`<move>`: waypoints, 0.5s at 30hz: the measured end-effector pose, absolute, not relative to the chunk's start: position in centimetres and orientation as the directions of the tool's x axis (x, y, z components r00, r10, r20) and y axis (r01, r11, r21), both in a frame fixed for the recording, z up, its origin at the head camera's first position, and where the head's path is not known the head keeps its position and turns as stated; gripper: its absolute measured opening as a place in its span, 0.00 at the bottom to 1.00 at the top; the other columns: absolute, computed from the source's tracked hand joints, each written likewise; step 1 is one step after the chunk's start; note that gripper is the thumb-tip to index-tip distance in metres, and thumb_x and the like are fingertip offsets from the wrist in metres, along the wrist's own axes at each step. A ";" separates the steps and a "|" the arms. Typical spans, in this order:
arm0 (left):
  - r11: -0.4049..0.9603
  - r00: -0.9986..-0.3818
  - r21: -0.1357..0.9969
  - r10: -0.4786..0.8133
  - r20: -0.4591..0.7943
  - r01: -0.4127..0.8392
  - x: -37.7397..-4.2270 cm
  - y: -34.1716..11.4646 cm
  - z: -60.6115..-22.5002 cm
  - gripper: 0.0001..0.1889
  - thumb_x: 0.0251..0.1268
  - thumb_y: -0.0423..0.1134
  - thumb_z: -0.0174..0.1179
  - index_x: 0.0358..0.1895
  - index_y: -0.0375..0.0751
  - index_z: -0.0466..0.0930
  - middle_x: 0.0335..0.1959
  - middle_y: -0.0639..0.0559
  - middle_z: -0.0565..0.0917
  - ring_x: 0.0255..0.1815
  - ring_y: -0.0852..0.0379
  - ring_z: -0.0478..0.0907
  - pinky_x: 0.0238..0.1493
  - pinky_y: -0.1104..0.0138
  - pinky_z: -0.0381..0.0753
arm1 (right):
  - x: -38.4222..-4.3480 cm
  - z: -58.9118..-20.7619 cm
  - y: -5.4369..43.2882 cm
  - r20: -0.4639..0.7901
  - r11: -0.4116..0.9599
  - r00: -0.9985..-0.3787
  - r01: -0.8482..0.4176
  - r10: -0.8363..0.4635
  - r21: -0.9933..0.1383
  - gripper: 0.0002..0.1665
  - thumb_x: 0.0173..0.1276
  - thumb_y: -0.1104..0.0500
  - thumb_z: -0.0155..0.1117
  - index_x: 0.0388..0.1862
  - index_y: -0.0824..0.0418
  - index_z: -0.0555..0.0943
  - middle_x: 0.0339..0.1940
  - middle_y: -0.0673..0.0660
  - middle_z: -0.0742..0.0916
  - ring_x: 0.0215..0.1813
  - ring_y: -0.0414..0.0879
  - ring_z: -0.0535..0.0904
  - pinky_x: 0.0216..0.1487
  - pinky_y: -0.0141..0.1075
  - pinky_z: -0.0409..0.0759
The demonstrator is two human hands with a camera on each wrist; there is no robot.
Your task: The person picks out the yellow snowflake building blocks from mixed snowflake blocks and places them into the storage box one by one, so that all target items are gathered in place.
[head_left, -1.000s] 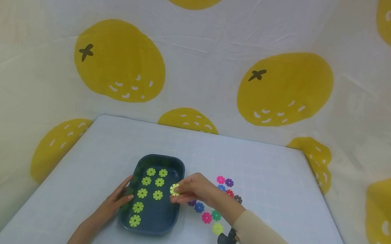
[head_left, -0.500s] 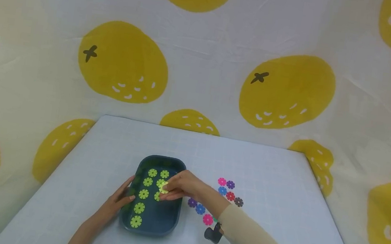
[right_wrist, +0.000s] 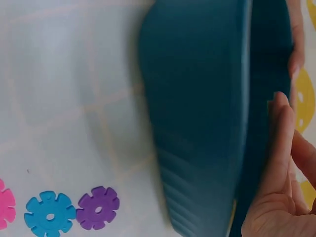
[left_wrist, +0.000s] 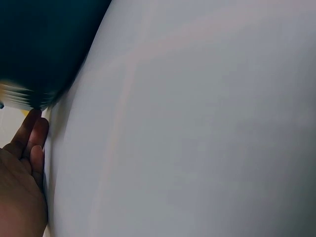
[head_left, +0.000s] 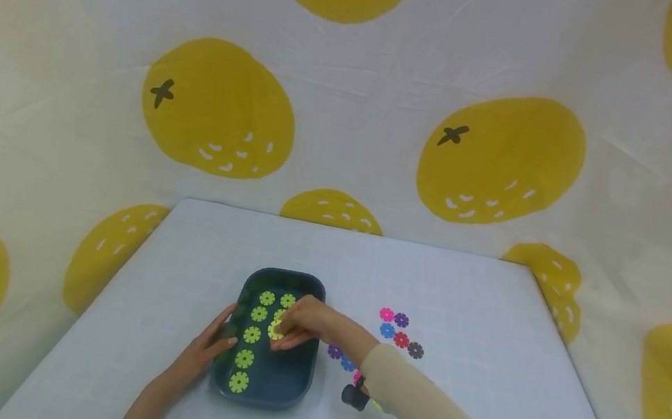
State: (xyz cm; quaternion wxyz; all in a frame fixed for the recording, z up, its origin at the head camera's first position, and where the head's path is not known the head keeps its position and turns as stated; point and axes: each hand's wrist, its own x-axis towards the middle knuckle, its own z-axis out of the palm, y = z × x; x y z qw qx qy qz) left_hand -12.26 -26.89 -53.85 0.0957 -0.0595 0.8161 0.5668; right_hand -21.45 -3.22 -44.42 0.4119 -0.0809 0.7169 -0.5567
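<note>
A dark teal tray (head_left: pixel 274 394) stands on the table, with several yellow-green notched plastic discs (head_left: pixel 252 335) laid in columns inside it. My left hand (head_left: pixel 207 344) holds the tray's left side, thumb over the rim and fingers along the outer wall. Inside the tray, my right hand (head_left: pixel 305 319) pinches a yellow-green notched disc (head_left: pixel 275 330) low over the right column. That hand partly covers the discs beneath it. In the right wrist view the right fingers (right_wrist: pixel 280 143) reach past the tray wall, and the pinched disc is mostly hidden.
Several loose notched discs lie right of the tray, among them pink (head_left: pixel 387 314), red (head_left: pixel 401 340), blue (right_wrist: pixel 50 215) and purple (right_wrist: pixel 98 208) ones. The right forearm and a black wrist camera (head_left: pixel 355 397) hide some of them. A fruit-printed cloth (head_left: pixel 358 135) hangs behind the white table (head_left: pixel 458 287).
My right hand has carried the pinched disc leftward from the tray's right rim to the right column and lowered slightly. The left hand has stayed on the tray.
</note>
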 end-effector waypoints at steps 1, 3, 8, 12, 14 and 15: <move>0.352 -0.974 0.913 0.009 -0.225 -0.208 -12.3 -26.9 -53.9 0.38 0.70 0.56 0.56 0.79 0.70 0.47 0.82 0.43 0.47 0.80 0.31 0.43 0.73 0.33 0.46 | -21.5 -44.7 -3.3 -0.512 0.389 -0.642 0.337 -0.571 -0.857 0.05 0.64 0.68 0.67 0.31 0.71 0.85 0.28 0.67 0.89 0.33 0.55 0.90 0.33 0.38 0.87; 0.358 -0.974 0.911 0.008 -0.225 -0.207 -12.2 -26.8 -53.9 0.38 0.70 0.56 0.56 0.79 0.70 0.47 0.82 0.43 0.47 0.80 0.31 0.43 0.73 0.33 0.45 | -21.4 -45.1 -3.5 -0.529 0.430 -0.633 0.321 -0.566 -0.844 0.05 0.63 0.68 0.67 0.30 0.71 0.85 0.27 0.67 0.89 0.31 0.55 0.90 0.28 0.35 0.86; 0.356 -0.974 0.911 0.011 -0.225 -0.207 -12.2 -26.8 -53.7 0.38 0.70 0.56 0.56 0.79 0.71 0.47 0.82 0.45 0.46 0.80 0.32 0.42 0.74 0.34 0.45 | -21.4 -45.5 -3.9 -0.536 0.494 -0.628 0.263 -0.565 -0.829 0.04 0.62 0.68 0.67 0.30 0.70 0.85 0.26 0.67 0.89 0.30 0.56 0.89 0.29 0.37 0.87; 0.347 -0.973 0.914 0.013 -0.231 -0.212 -12.2 -26.8 -53.8 0.38 0.70 0.56 0.57 0.78 0.71 0.48 0.82 0.45 0.46 0.80 0.32 0.42 0.74 0.34 0.45 | -21.1 -45.7 -4.6 -0.539 0.554 -0.632 0.201 -0.557 -0.808 0.05 0.62 0.69 0.67 0.27 0.70 0.85 0.25 0.66 0.89 0.30 0.56 0.89 0.30 0.37 0.87; 0.342 -0.973 0.915 0.013 -0.232 -0.214 -12.3 -26.8 -53.9 0.38 0.70 0.56 0.57 0.78 0.71 0.48 0.82 0.45 0.47 0.80 0.32 0.43 0.74 0.35 0.46 | -20.9 -45.9 -5.0 -0.547 0.603 -0.641 0.159 -0.539 -0.781 0.06 0.62 0.69 0.67 0.25 0.70 0.85 0.23 0.65 0.89 0.28 0.55 0.89 0.27 0.35 0.86; 0.341 -0.973 0.916 0.016 -0.231 -0.212 -12.3 -26.9 -54.0 0.38 0.70 0.56 0.57 0.78 0.71 0.48 0.82 0.45 0.47 0.80 0.32 0.43 0.74 0.35 0.45 | -20.8 -46.0 -5.1 -0.552 0.629 -0.647 0.140 -0.526 -0.764 0.07 0.61 0.69 0.67 0.24 0.69 0.84 0.21 0.64 0.88 0.27 0.55 0.89 0.26 0.34 0.86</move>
